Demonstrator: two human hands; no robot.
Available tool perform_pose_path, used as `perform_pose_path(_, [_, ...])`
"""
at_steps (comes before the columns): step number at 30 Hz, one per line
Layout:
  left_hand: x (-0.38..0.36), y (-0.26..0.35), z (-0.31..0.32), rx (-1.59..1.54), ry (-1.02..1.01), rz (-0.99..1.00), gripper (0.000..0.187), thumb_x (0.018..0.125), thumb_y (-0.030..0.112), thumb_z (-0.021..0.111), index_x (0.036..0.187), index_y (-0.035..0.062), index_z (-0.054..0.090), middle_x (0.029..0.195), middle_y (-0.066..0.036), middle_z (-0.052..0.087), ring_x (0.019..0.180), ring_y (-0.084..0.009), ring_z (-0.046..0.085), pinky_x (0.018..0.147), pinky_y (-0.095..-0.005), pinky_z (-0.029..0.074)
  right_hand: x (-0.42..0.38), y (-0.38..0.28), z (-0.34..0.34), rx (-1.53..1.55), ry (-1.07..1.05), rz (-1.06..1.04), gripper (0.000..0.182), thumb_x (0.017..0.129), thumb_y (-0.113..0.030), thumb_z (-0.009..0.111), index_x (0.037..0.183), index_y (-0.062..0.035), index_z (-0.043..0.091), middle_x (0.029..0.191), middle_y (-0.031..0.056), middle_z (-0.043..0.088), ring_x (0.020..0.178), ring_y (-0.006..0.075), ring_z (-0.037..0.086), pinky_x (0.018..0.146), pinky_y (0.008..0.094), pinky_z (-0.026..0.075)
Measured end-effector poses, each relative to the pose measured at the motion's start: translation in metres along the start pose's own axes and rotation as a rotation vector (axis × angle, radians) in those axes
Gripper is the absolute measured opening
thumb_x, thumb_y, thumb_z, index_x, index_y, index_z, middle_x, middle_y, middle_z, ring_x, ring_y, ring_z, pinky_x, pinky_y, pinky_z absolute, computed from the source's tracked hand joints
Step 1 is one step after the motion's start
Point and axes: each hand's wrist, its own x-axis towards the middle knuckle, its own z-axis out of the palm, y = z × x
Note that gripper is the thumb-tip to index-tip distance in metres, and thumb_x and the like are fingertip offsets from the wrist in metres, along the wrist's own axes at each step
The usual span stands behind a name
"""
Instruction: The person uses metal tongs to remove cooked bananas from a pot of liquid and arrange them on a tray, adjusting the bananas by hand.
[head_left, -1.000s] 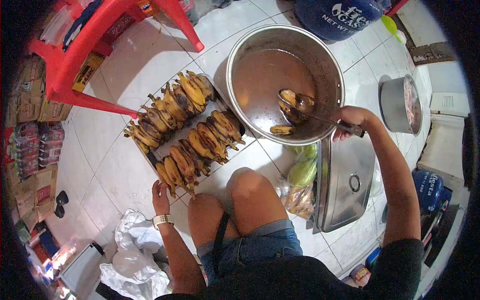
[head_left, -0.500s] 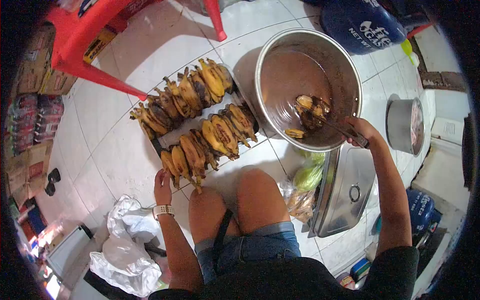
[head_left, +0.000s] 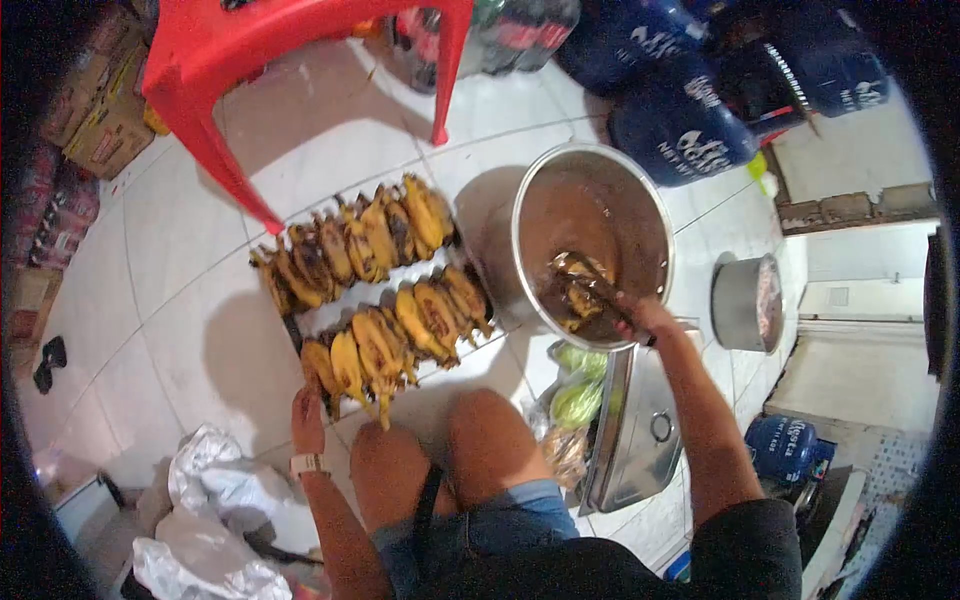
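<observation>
Black top, denim shorts, pale wristwatch (head_left: 306,463)

Ladle (head_left: 590,290): metal, tilted, bowl down in pot (head_left: 650,215), carrying dark cooked bananas. Pot: large, steel, on floor, brown liquid inside. Bananas (head_left: 375,290): yellow-brown, two rows on tray, left of pot.

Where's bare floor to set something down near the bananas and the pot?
Bare tiles lie left of the tray of bananas, between the red table's leg and the white bags. A smaller patch sits between that table and the big pot. It is crowded right of the knees: green bag, steel lid, and right hand at the pot. Left hand touches the bananas.
</observation>
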Motion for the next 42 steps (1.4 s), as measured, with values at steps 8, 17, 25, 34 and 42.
perform_pose_path(8, [0.002,-0.025,-0.018,0.073,-0.026,-0.001,0.035,0.082,0.022,0.045,0.108,0.0000,0.042,0.106,-0.010,0.046,0.099,-0.0182,0.043,0.087,-0.0272,0.031,-0.084,0.017,0.038,0.526,-0.086,-0.317,0.026,0.084,-0.024,0.040,0.100,-0.0047,0.044,0.063,0.0041,0.046,0.045,0.0093,0.042,0.035,0.0194,0.033])
perform_pose_path(17, [-0.011,-0.005,-0.017,0.044,0.037,0.044,0.030,0.081,0.019,0.044,0.105,0.0012,0.043,0.102,-0.010,0.048,0.094,-0.0199,0.046,0.083,-0.0282,0.035,-0.116,0.035,0.051,1.141,-0.280,-0.289,0.033,0.082,-0.030,0.042,0.106,-0.0085,0.041,0.073,0.0072,0.046,0.044,0.0063,0.035,0.032,0.0151,0.028])
perform_pose_path(25, [-0.001,-0.059,0.004,0.078,0.055,0.321,0.020,0.077,0.015,0.048,0.093,0.0036,0.051,0.091,-0.011,0.052,0.082,-0.0185,0.051,0.071,-0.0286,0.040,-0.145,0.023,0.056,0.747,-0.136,-0.414,0.035,0.080,-0.034,0.045,0.106,-0.0102,0.042,0.070,0.0042,0.045,0.045,0.0081,0.037,0.032,0.0168,0.027])
perform_pose_path(34, [-0.012,-0.034,0.001,-0.183,0.142,0.043,0.030,0.078,0.021,0.051,0.100,0.0008,0.049,0.092,-0.009,0.055,0.088,-0.0159,0.051,0.077,-0.0259,0.039,-0.175,0.007,0.115,0.419,-0.340,-0.435,0.044,0.082,-0.027,0.043,0.122,-0.0127,0.029,0.069,0.0056,0.047,0.041,0.0099,0.039,0.032,0.0201,0.031])
perform_pose_path(42, [-0.007,-0.051,-0.006,-0.185,0.142,-0.021,0.026,0.080,0.023,0.049,0.096,0.0026,0.050,0.092,-0.009,0.054,0.089,-0.0166,0.050,0.076,-0.0264,0.038,-0.182,-0.016,0.233,-0.024,-0.593,-0.238,0.039,0.083,-0.021,0.042,0.119,-0.0070,0.034,0.058,0.0003,0.039,0.041,0.0070,0.037,0.033,0.0207,0.031])
